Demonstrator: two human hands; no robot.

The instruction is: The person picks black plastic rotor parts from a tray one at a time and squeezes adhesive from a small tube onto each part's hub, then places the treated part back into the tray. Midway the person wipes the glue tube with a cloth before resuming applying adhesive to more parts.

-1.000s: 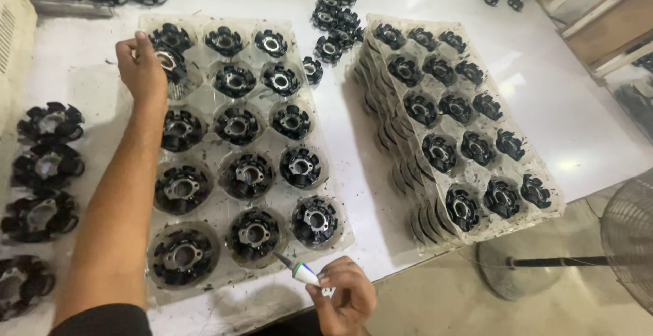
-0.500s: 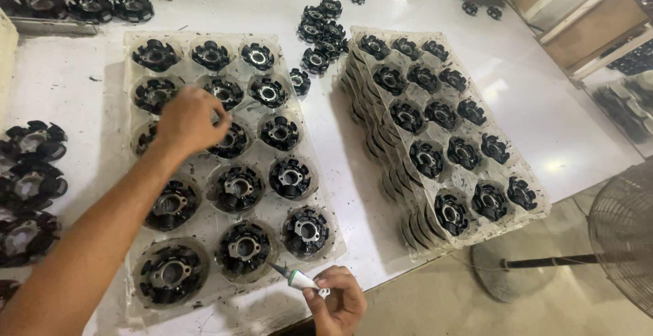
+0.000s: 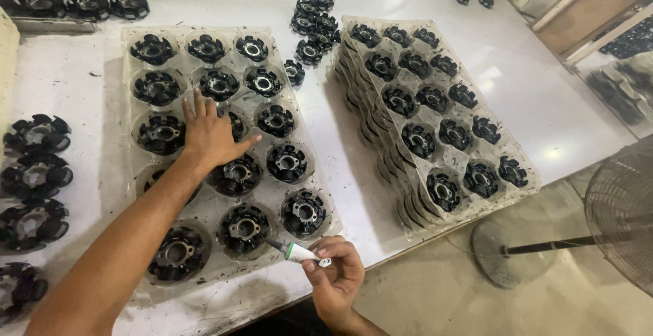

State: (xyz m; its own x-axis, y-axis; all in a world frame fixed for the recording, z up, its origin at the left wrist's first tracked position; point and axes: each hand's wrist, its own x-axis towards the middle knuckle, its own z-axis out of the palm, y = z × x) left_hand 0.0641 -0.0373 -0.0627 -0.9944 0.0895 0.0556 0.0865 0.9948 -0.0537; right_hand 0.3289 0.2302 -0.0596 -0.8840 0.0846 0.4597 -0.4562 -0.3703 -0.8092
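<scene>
From the head camera, looking down: the left hand (image 3: pixel 209 135) is lying flat with fingers spread wide on the clear plastic blister tray (image 3: pixel 129 37), palm covering one of the black round fan-like plastic parts (image 3: pixel 235 125) in the middle column. The tray is sitting on the white desk (image 3: pixel 68 77) and is carrying 5 rows of 3 such parts. The right hand (image 3: pixel 335 275), at the desk's near edge, is closed around a small white tube with a green band (image 3: pixel 299 253), its dark nozzle pointing at the part in the front row, middle pocket (image 3: pixel 245 226).

To me this looks like dabbing from the tube onto each part's centre, the left hand steadying the tray. The next move is calling for a careful touch of the nozzle into a hub.

To the right, a stack of filled clear trays (image 3: pixel 435 118) is waiting.
</scene>
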